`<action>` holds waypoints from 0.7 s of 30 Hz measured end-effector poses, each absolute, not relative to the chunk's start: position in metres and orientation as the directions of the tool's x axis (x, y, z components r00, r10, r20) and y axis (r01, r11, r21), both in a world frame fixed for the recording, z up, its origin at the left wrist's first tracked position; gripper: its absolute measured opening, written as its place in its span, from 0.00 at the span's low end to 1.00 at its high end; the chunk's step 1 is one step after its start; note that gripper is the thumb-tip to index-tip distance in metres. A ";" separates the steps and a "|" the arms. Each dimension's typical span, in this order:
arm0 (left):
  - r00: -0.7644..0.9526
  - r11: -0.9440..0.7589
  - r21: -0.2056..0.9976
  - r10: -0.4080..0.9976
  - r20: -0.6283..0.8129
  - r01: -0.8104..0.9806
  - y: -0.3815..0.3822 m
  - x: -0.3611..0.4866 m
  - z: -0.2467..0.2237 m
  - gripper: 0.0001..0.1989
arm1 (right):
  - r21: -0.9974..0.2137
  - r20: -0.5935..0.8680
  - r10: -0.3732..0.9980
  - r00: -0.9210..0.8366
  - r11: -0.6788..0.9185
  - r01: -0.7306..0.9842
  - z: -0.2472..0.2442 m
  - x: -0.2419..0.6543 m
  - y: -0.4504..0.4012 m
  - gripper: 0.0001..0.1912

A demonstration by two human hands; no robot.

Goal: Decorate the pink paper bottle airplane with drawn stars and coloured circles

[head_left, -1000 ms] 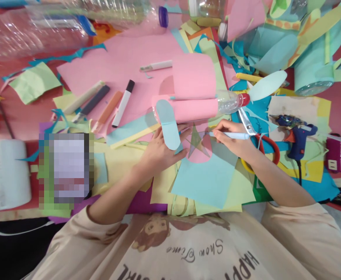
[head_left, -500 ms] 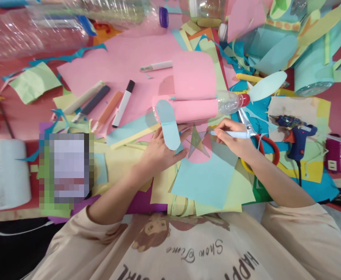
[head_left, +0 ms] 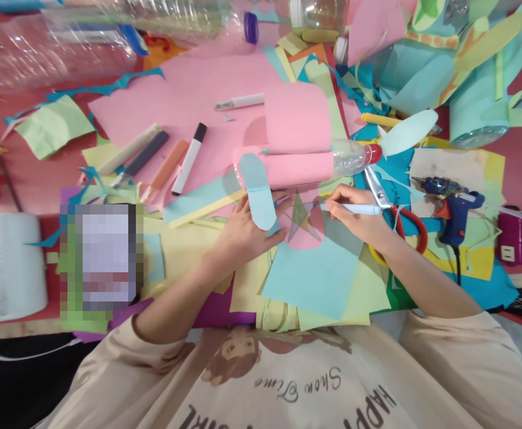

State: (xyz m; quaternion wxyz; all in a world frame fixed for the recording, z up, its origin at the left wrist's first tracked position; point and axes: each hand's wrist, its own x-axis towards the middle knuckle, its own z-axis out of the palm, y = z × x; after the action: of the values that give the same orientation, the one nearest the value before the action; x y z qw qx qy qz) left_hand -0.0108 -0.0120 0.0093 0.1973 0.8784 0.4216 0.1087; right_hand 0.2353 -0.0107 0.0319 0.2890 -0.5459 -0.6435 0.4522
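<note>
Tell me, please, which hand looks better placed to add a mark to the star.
Probably the right hand: it holds the pen with the tip close to the star, while the left hand lies spread on the star's other side without a pen.

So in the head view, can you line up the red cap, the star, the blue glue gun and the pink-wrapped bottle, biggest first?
Pink-wrapped bottle
Blue glue gun
Star
Red cap
</note>
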 end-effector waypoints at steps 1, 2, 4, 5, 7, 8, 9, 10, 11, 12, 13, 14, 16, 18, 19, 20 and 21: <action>0.622 -0.570 0.436 0.783 0.029 0.697 -0.012 -0.011 0.009 0.24 | -0.901 -0.123 0.967 -0.225 -0.013 0.434 0.032 0.235 -0.011 0.09; 0.623 -0.573 0.433 0.781 0.033 0.696 -0.012 -0.011 0.009 0.24 | -0.903 -0.124 0.969 -0.216 -0.020 0.428 0.032 0.235 -0.011 0.09; 0.626 -0.578 0.430 0.779 0.039 0.693 -0.012 -0.011 0.009 0.24 | -0.907 -0.119 0.969 -0.215 -0.017 0.422 0.032 0.234 -0.011 0.08; 0.627 -0.580 0.429 0.778 0.041 0.692 -0.012 -0.011 0.009 0.24 | -0.906 -0.113 0.969 -0.218 -0.010 0.423 0.032 0.234 -0.011 0.08; 0.628 -0.585 0.426 0.776 0.049 0.690 -0.012 -0.011 0.009 0.24 | -0.905 -0.104 0.972 -0.210 -0.005 0.425 0.031 0.234 -0.011 0.09; 0.629 -0.588 0.424 0.775 0.053 0.689 -0.011 -0.011 0.009 0.24 | -0.908 -0.105 0.975 -0.198 -0.013 0.419 0.030 0.234 -0.011 0.08; 0.628 -0.589 0.422 0.776 0.058 0.689 -0.011 -0.011 0.009 0.24 | -0.914 -0.110 0.977 -0.185 -0.027 0.404 0.029 0.234 -0.011 0.08; 0.626 -0.590 0.418 0.777 0.063 0.690 -0.011 -0.011 0.009 0.24 | -0.923 -0.118 0.978 -0.173 -0.043 0.383 0.028 0.234 -0.011 0.09; 0.628 -0.595 0.415 0.775 0.069 0.689 -0.011 -0.011 0.009 0.24 | -0.933 -0.125 0.978 -0.164 -0.060 0.355 0.028 0.235 -0.011 0.09; 0.635 -0.604 0.411 0.769 0.077 0.682 -0.012 -0.011 0.010 0.23 | -0.942 -0.129 0.979 -0.159 -0.071 0.327 0.027 0.235 -0.011 0.09; 0.646 -0.620 0.409 0.758 0.091 0.669 -0.012 -0.010 0.010 0.23 | -0.950 -0.124 0.980 -0.153 -0.073 0.303 0.027 0.236 -0.011 0.09; 0.660 -0.639 0.410 0.743 0.110 0.651 -0.012 -0.010 0.011 0.23 | -0.956 -0.115 0.983 -0.146 -0.069 0.285 0.027 0.236 -0.011 0.09; 0.681 -0.672 0.418 0.716 0.155 0.611 -0.013 -0.009 0.013 0.20 | -0.967 -0.091 0.986 -0.140 -0.053 0.250 0.028 0.236 -0.011 0.08; 0.685 -0.687 0.430 0.704 0.190 0.586 -0.013 -0.009 0.016 0.16 | -0.978 -0.065 0.984 -0.165 -0.030 0.206 0.029 0.236 -0.012 0.08; 0.685 -0.691 0.435 0.700 0.203 0.577 -0.013 -0.010 0.017 0.14 | -0.982 -0.053 0.980 -0.190 -0.016 0.190 0.029 0.236 -0.013 0.07; 0.688 -0.698 0.436 0.694 0.214 0.569 -0.012 -0.010 0.018 0.13 | -0.983 -0.041 0.975 -0.220 0.000 0.186 0.030 0.235 -0.014 0.06; 0.693 -0.707 0.432 0.685 0.225 0.560 -0.012 -0.011 0.019 0.12 | -0.981 -0.031 0.968 -0.249 0.019 0.194 0.031 0.234 -0.015 0.05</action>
State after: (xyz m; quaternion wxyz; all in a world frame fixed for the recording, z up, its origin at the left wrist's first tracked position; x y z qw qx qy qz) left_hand -0.0106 -0.0115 0.0190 0.1672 0.9046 0.3440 0.1880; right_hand 0.2344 -0.0152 0.0307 0.3798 -0.4809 -0.6043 0.5093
